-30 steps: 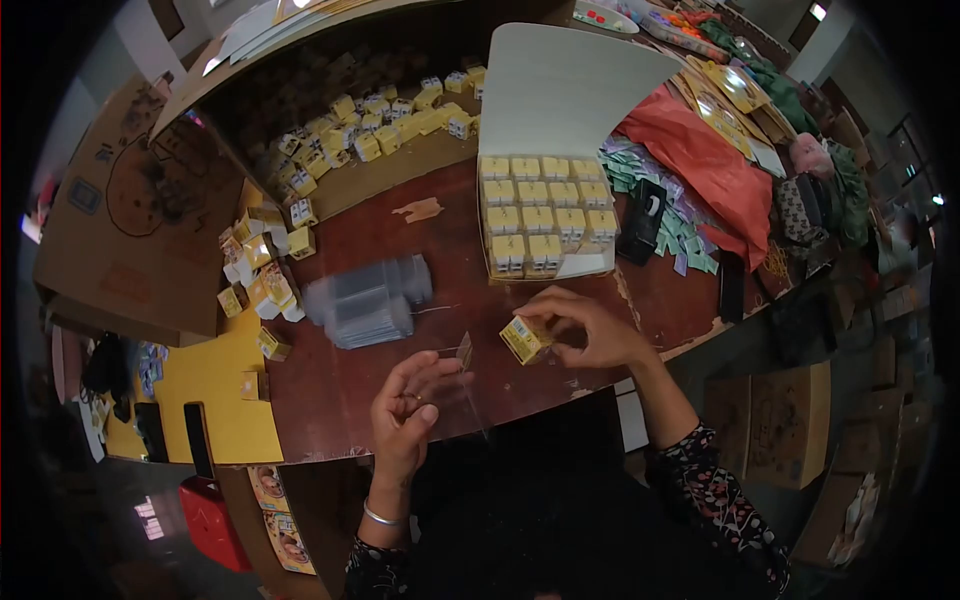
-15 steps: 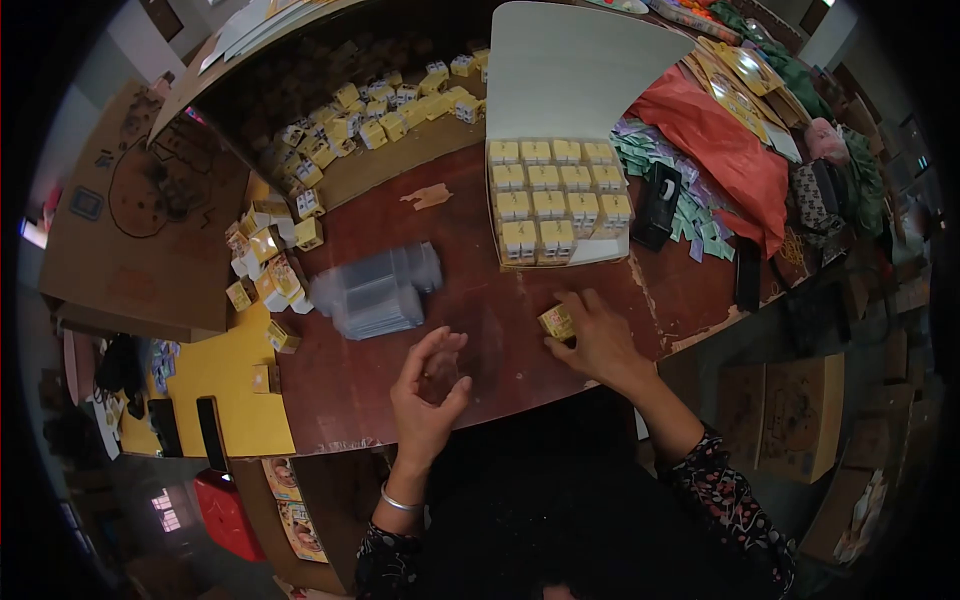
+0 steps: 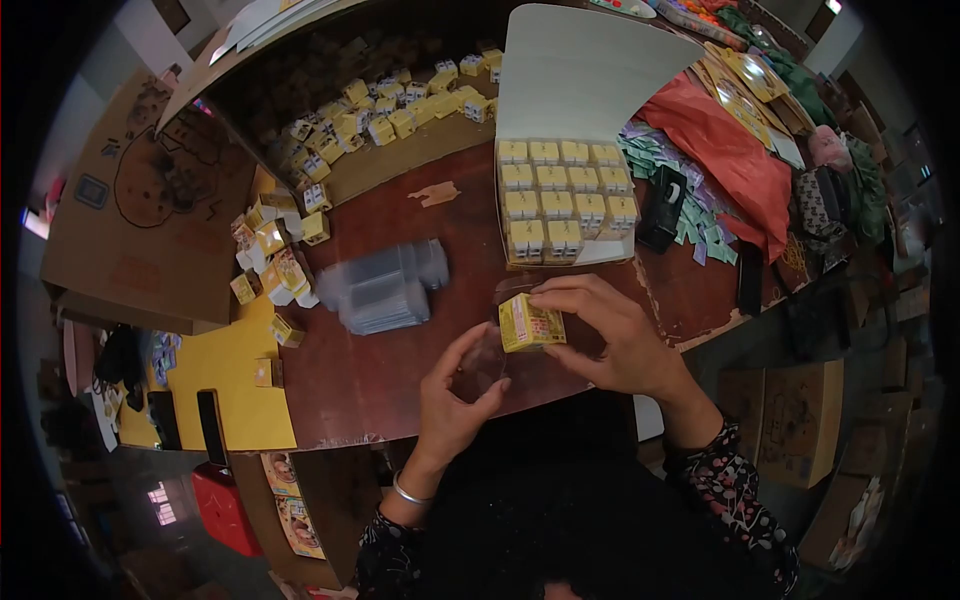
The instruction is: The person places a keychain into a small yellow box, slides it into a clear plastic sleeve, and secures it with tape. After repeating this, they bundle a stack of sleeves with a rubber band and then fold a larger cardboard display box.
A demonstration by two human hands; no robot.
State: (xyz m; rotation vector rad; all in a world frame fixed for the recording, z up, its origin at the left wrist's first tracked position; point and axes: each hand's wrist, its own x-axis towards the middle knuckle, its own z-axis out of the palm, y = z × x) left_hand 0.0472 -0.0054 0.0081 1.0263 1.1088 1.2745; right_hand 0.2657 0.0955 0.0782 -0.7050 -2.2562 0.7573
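Observation:
My right hand (image 3: pixel 625 340) grips a small yellow printed box (image 3: pixel 531 323) between thumb and fingers, above the table's front edge. My left hand (image 3: pixel 450 400) curls around a clear plastic sleeve (image 3: pixel 482 364), its thumb and fingers on either side. The yellow box is right at the sleeve's upper right end and overlaps it in this view. Beyond my right hand stands a white carton (image 3: pixel 600 60) with its lid up, holding rows of small yellow boxes (image 3: pixel 543 204) in clear covers. A stack of flat clear plastic sleeves (image 3: pixel 385 290) lies beyond my left hand.
A big cardboard box (image 3: pixel 350 185) on its side holds many loose yellow boxes. More small boxes (image 3: pixel 270 240) are heaped at left, beside a tall brown carton (image 3: pixel 130 220). At right lie a black tape dispenser (image 3: pixel 662 208), green and purple packets (image 3: pixel 700 215) and a red plastic bag (image 3: pixel 720 150).
My right hand has lifted the yellow box off the table and brought it left to the sleeve. My left hand has moved right with the sleeve.

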